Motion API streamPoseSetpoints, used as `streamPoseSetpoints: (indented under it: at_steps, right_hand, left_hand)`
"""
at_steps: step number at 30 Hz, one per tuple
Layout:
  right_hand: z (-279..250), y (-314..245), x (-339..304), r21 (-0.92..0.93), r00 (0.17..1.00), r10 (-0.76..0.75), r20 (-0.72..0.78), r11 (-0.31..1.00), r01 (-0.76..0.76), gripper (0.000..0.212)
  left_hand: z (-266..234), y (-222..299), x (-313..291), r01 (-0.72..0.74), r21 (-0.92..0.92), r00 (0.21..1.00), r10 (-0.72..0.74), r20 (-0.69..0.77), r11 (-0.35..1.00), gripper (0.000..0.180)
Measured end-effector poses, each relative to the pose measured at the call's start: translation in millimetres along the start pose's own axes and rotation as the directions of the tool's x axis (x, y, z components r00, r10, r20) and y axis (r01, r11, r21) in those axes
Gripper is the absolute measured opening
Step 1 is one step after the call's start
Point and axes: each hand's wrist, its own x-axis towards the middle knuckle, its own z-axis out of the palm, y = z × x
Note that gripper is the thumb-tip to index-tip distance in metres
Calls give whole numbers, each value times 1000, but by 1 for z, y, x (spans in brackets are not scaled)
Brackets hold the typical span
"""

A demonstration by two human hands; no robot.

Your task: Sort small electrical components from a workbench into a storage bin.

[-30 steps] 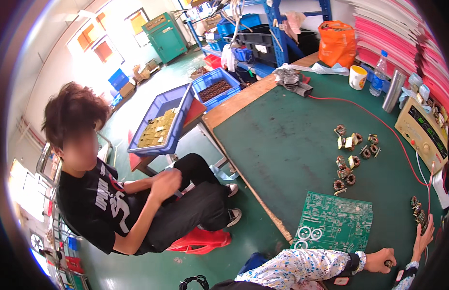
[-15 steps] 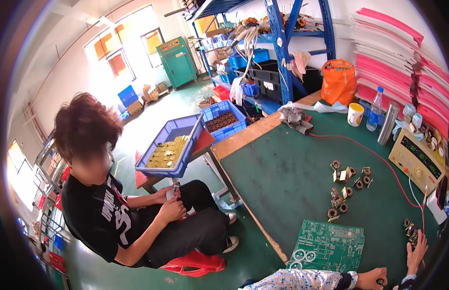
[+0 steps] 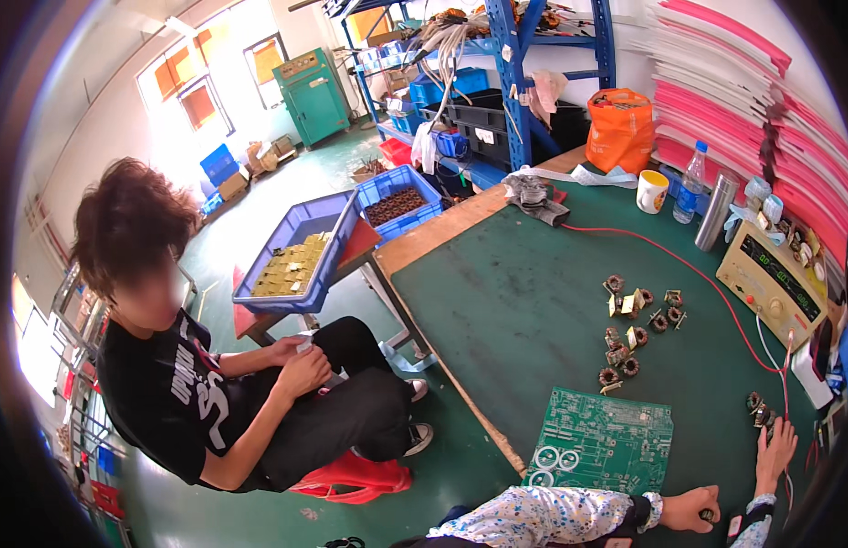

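Observation:
At the lower right, my left hand is closed around a small dark part that looks like a wound coil, mostly hidden by the fingers. Farther right, my right hand stretches its fingers toward a few small copper coils, the fingertips at the nearest of them. Left of my hands lies a green circuit board, with white rings on its left part. Beyond the board, a loose group of toroidal coils is spread over the green mat.
A power supply with a red cable stands at the right edge. Behind are a bottle, a steel flask, a mug and an orange bag. A seated co-worker sits left, near a blue tray.
The view has shifted slightly, so the table things appear farther left and higher. My right hand's fingers have drawn back a little along the coils. My left hand stays closed.

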Motion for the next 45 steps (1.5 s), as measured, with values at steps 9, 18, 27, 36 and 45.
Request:
streamPoseSetpoints:
  at_steps: [9, 18, 27, 36, 45]
  right_hand:
    - [-9, 11, -11, 110, 994, 10, 111, 994, -23, 39]
    - [-3, 17, -4, 156, 998, -53, -19, 986, 55, 37]
    - [47, 66, -10, 215, 978, -37, -203, 973, 81, 29]
    - [18, 59, -38, 457, 976, 215, -14, 870, -185, 32]
    - [4, 54, -114, 597, 948, 307, 81, 747, -293, 40]
  left_hand:
    - [7, -1, 3, -26, -33, 999, 25, -25, 999, 18]
    - [2, -2, 3, 1, -34, 998, -3, -70, 999, 19]
    - [13, -13, 8, -22, -71, 1000, 21, -17, 997, 17]
    - [10, -6, 7, -16, -49, 997, 12, -81, 999, 17]
    - [17, -14, 10, -42, 11, 997, 43, -62, 999, 18]
